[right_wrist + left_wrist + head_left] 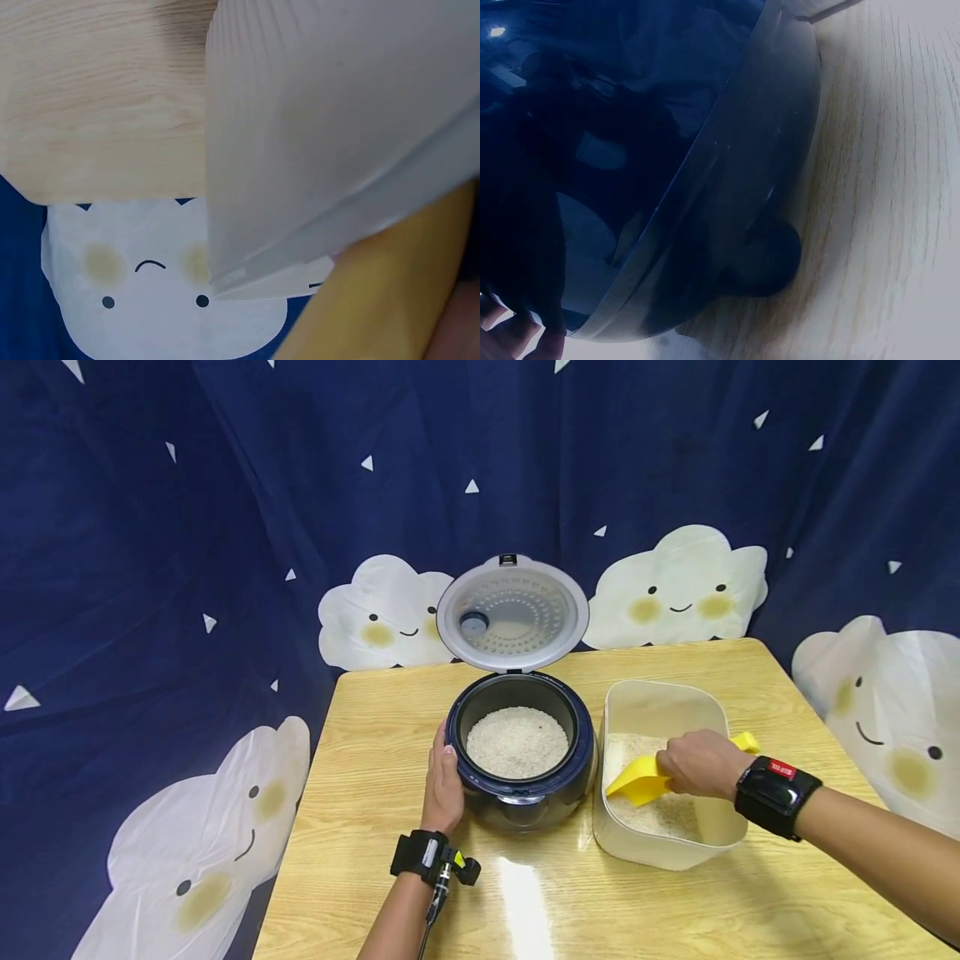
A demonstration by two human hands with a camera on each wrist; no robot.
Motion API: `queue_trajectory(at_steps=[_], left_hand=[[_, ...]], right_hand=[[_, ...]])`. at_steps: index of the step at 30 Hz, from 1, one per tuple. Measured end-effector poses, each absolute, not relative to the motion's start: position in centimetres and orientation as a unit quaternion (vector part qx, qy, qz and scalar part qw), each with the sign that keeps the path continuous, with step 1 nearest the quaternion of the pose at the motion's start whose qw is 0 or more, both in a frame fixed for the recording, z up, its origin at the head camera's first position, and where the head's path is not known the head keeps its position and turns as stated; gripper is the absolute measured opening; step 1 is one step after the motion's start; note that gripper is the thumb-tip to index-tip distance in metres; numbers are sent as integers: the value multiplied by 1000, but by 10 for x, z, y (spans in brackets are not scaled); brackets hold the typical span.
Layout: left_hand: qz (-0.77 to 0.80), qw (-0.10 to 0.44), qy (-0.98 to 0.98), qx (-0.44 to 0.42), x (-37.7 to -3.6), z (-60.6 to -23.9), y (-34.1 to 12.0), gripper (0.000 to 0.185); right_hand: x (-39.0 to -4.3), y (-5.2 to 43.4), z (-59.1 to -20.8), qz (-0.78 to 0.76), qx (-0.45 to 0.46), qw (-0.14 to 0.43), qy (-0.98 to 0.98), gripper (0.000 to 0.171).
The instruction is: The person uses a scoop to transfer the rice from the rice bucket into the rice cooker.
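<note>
My left hand (pixel 444 789) rests against the left side of a dark blue rice cooker (pixel 558 802), fingers straight along its wall. White rice (pixel 517 743) lies in the cooker's pot, and its grey lid (pixel 525 631) stands raised. In the left wrist view the cooker's glossy side (pixel 727 172) fills much of the picture, with fingertips (pixel 510 334) at the lower left. Inside a cream bin (pixel 645 850), my right hand (pixel 697 762) grips a yellow scoop (pixel 641 781), its blade tilted down at the rice (pixel 667 818). The right wrist view shows the scoop's handle (pixel 382 292) beside the bin wall (pixel 337 112).
Cooker and bin stand close side by side on a wooden table (pixel 375 735). Behind the table hangs a dark blue curtain (pixel 420 435) with white cloud shapes (pixel 682 585). A cable (pixel 435 906) trails from the left wrist's strap.
</note>
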State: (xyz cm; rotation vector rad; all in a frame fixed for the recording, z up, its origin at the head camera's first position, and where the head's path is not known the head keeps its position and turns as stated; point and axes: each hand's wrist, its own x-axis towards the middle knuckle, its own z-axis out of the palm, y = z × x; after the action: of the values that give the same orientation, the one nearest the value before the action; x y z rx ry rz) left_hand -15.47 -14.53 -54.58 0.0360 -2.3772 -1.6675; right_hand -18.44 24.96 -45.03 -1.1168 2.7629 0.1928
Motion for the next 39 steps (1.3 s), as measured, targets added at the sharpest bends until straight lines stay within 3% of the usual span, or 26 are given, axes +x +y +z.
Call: queue_trajectory(at_steps=[6,21,39], left_hand=[[-571,124,-811,10,-155,-547,-145,55],[-581,131,-803,-1,-155,-546,-143,54],[-586,140,-798,-19,-155,-549,-145,55]], right_hand=[[-181,253,-455,53,-398,83,912,24],[-175,261,-481,105,-438,-64,890,33],[-177,260,-483,99,-447,-47,888,41]])
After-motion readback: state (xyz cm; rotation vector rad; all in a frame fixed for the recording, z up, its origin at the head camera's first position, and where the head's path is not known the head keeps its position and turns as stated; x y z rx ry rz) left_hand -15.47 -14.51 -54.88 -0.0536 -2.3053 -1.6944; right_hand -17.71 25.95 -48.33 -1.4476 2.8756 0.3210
